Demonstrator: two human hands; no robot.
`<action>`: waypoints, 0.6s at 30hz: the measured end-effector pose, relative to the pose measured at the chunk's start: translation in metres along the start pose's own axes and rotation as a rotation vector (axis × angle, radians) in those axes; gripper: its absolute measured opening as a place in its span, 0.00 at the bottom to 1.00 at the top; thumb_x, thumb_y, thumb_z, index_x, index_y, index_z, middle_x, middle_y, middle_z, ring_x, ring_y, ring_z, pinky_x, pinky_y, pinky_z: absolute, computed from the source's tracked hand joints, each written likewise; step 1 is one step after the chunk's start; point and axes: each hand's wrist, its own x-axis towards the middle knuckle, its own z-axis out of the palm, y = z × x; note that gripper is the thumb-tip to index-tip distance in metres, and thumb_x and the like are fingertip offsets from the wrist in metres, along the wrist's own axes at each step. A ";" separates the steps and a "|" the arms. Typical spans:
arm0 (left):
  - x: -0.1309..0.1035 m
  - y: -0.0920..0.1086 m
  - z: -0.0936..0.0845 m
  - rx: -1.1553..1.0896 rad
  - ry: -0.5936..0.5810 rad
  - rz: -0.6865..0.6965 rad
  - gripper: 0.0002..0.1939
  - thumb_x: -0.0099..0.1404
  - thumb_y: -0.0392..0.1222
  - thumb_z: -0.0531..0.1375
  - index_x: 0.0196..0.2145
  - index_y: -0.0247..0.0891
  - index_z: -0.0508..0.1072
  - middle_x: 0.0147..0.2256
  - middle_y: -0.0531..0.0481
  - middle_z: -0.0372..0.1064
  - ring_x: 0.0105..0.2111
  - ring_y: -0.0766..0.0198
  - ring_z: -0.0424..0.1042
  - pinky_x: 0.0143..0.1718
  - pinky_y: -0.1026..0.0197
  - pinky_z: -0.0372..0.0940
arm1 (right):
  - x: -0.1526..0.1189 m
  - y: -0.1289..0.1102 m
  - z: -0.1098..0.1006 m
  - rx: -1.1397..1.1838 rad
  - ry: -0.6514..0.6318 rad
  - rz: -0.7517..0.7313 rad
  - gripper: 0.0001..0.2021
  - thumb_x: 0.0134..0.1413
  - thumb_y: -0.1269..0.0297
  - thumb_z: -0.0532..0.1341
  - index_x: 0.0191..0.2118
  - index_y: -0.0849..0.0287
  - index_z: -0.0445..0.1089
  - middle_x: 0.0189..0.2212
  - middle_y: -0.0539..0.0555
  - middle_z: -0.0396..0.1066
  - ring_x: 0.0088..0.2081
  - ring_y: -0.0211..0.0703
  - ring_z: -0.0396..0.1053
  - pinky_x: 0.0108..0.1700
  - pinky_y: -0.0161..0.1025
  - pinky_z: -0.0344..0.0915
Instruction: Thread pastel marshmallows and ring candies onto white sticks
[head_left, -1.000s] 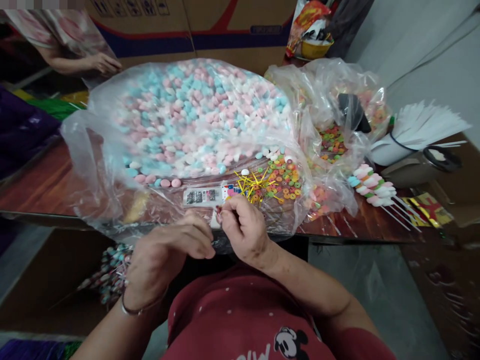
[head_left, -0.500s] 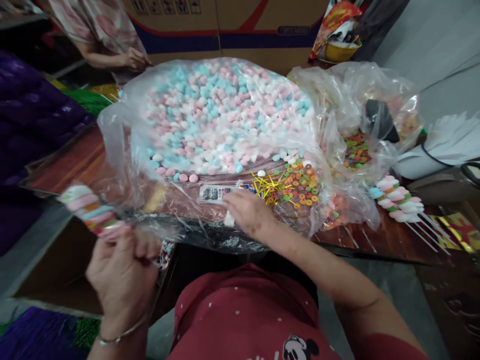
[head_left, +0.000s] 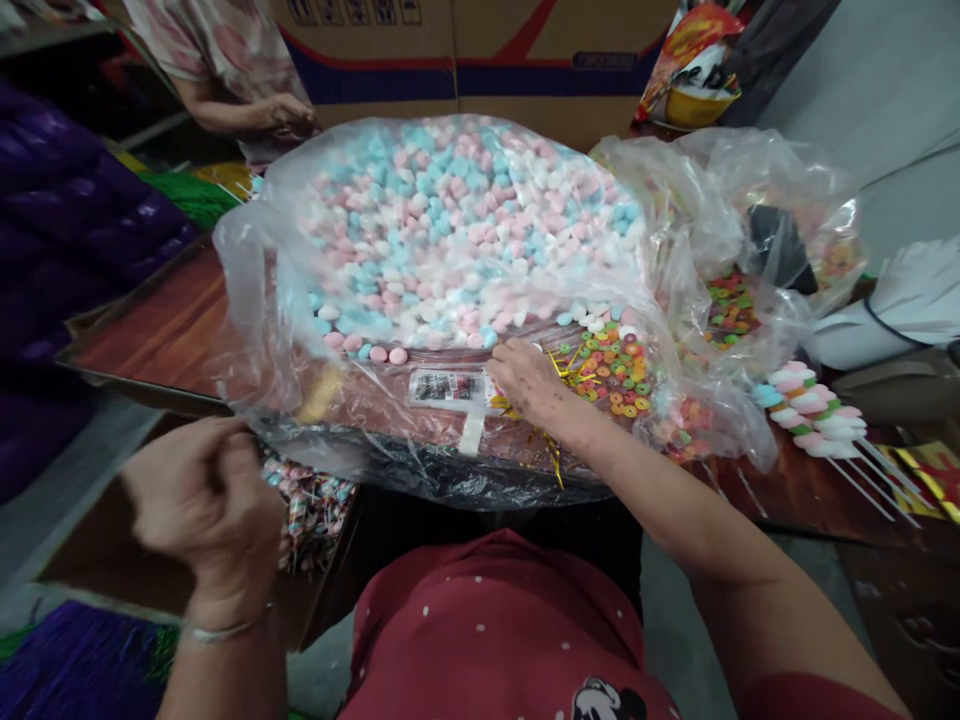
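Observation:
My left hand (head_left: 202, 495), blurred, is closed in a fist above an open cardboard box at the lower left. What it holds, if anything, is hidden. My right hand (head_left: 529, 380) presses onto a pile of gold twist ties (head_left: 574, 375) on the clear plastic sheet. Its fingers are bent and their tips hidden; ties stick out from under it. Left of that hand lies a printed label (head_left: 446, 386). Behind it spreads a large clear bag of pink, blue and white marshmallows (head_left: 450, 220). Colourful ring candies (head_left: 619, 370) lie to its right.
Several marshmallow skewers (head_left: 814, 410) lie on the right of the table (head_left: 150, 335). White sticks (head_left: 907, 290) stand bundled behind them. Wrapped sweets (head_left: 315, 505) fill part of the box (head_left: 112, 540). A co-worker's hand (head_left: 289, 112) is at the far left.
My right hand has moved right onto the twist ties, and some ties have shifted towards the front edge. My left hand has turned and lowered; the wrapped marshmallow skewer it held is out of sight.

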 end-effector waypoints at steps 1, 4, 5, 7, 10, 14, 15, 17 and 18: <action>0.004 0.009 0.013 0.031 0.057 0.051 0.09 0.64 0.35 0.57 0.42 0.39 0.72 0.42 0.49 0.70 0.49 0.55 0.65 0.55 0.49 0.54 | -0.002 0.001 -0.005 -0.031 0.053 -0.039 0.11 0.61 0.76 0.54 0.31 0.60 0.71 0.31 0.57 0.69 0.37 0.46 0.59 0.36 0.43 0.53; 0.018 0.043 0.052 0.063 -0.171 0.304 0.11 0.64 0.40 0.58 0.44 0.36 0.73 0.46 0.42 0.72 0.48 0.52 0.68 0.53 0.48 0.60 | -0.013 0.001 -0.020 -0.131 0.257 -0.212 0.12 0.63 0.74 0.53 0.31 0.60 0.71 0.31 0.56 0.69 0.37 0.45 0.59 0.37 0.43 0.53; 0.023 0.055 0.063 0.043 -0.282 0.314 0.14 0.63 0.44 0.59 0.45 0.35 0.72 0.45 0.40 0.72 0.47 0.51 0.68 0.51 0.48 0.61 | -0.018 0.000 -0.025 -0.152 0.315 -0.266 0.12 0.64 0.73 0.53 0.32 0.60 0.71 0.31 0.56 0.68 0.37 0.45 0.58 0.37 0.43 0.54; 0.032 0.076 0.083 -0.040 -0.557 0.212 0.18 0.64 0.49 0.57 0.45 0.34 0.71 0.43 0.41 0.72 0.45 0.52 0.69 0.46 0.50 0.64 | -0.029 -0.001 -0.034 -0.174 0.403 -0.351 0.12 0.65 0.71 0.52 0.33 0.60 0.71 0.30 0.55 0.68 0.36 0.44 0.58 0.36 0.43 0.54; 0.040 0.093 0.105 -0.317 -0.949 -0.009 0.15 0.63 0.50 0.56 0.38 0.35 0.72 0.33 0.47 0.72 0.34 0.60 0.70 0.35 0.59 0.64 | -0.045 0.000 -0.044 -0.139 0.444 -0.394 0.12 0.66 0.70 0.51 0.35 0.59 0.70 0.31 0.54 0.68 0.37 0.44 0.59 0.38 0.44 0.56; 0.037 0.099 0.123 -0.618 -1.031 -0.250 0.08 0.55 0.42 0.63 0.28 0.35 0.68 0.25 0.55 0.65 0.25 0.68 0.63 0.28 0.65 0.59 | -0.062 0.004 -0.046 0.171 0.483 -0.216 0.08 0.64 0.68 0.53 0.45 0.58 0.67 0.41 0.56 0.70 0.44 0.46 0.62 0.45 0.47 0.61; 0.034 0.100 0.126 -0.672 -1.015 -0.291 0.09 0.53 0.41 0.64 0.27 0.35 0.67 0.24 0.55 0.65 0.25 0.69 0.63 0.27 0.66 0.58 | -0.065 0.004 -0.045 0.302 0.498 -0.124 0.10 0.63 0.67 0.54 0.48 0.59 0.65 0.45 0.57 0.69 0.45 0.46 0.63 0.45 0.47 0.62; 0.028 0.101 0.129 -0.737 -0.996 -0.321 0.10 0.51 0.40 0.65 0.28 0.36 0.66 0.24 0.56 0.64 0.25 0.69 0.62 0.27 0.66 0.58 | -0.070 0.004 -0.042 0.590 0.474 0.068 0.15 0.59 0.66 0.57 0.51 0.60 0.62 0.46 0.58 0.68 0.43 0.44 0.66 0.43 0.44 0.64; 0.025 0.102 0.130 -0.741 -0.992 -0.311 0.10 0.52 0.40 0.64 0.28 0.36 0.67 0.24 0.56 0.63 0.24 0.69 0.62 0.27 0.66 0.58 | -0.073 0.003 -0.040 0.724 0.424 0.141 0.15 0.58 0.65 0.58 0.50 0.61 0.62 0.43 0.56 0.69 0.40 0.41 0.66 0.41 0.42 0.64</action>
